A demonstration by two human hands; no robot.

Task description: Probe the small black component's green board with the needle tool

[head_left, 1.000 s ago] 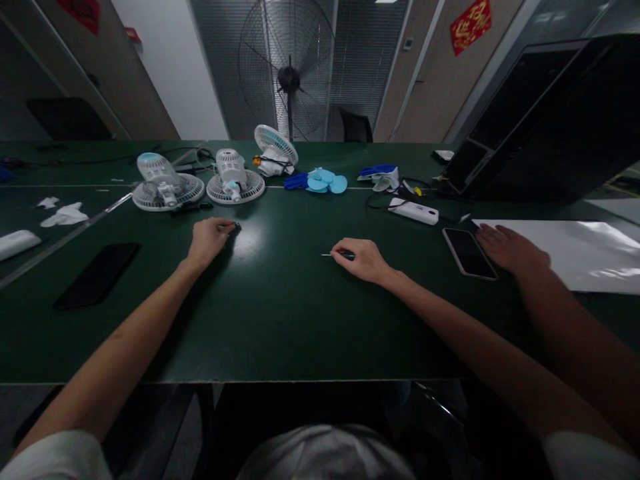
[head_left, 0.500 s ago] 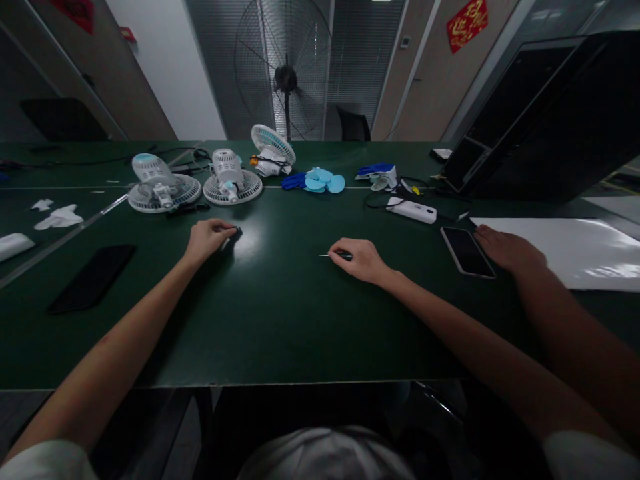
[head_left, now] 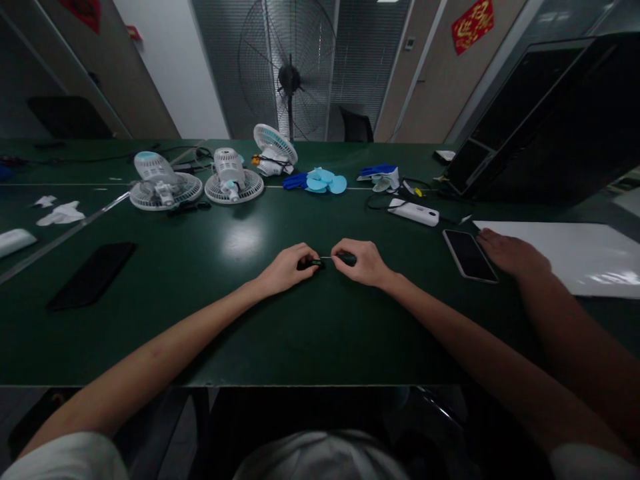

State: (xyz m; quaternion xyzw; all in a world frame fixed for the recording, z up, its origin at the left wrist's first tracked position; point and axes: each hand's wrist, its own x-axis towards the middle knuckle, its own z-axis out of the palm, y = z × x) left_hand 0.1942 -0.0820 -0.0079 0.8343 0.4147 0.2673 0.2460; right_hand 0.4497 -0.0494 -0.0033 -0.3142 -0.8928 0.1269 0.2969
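My right hand (head_left: 364,262) is closed around the dark handle of a small screwdriver (head_left: 346,258). Its thin metal shaft points left, toward my other hand. Between thumb and fingers, my left hand (head_left: 289,268) pinches a small dark piece (head_left: 316,264), its kind too small to make out. The shaft's tip reaches close to this piece; whether they touch I cannot tell. Both hands are low over the green table (head_left: 280,340), fingertips a short gap apart.
Along the back lie white fans (head_left: 234,183), light blue fan blades (head_left: 326,180), gloves (head_left: 379,177) and a white power strip (head_left: 414,212). At right, another person's hand (head_left: 515,253) rests between a phone (head_left: 470,255) and a white sheet (head_left: 575,253). A dark flat pad (head_left: 93,275) lies left.
My left hand has moved right with the small dark piece, from near the fans to the screwdriver's tip. My right hand has stayed almost in place.
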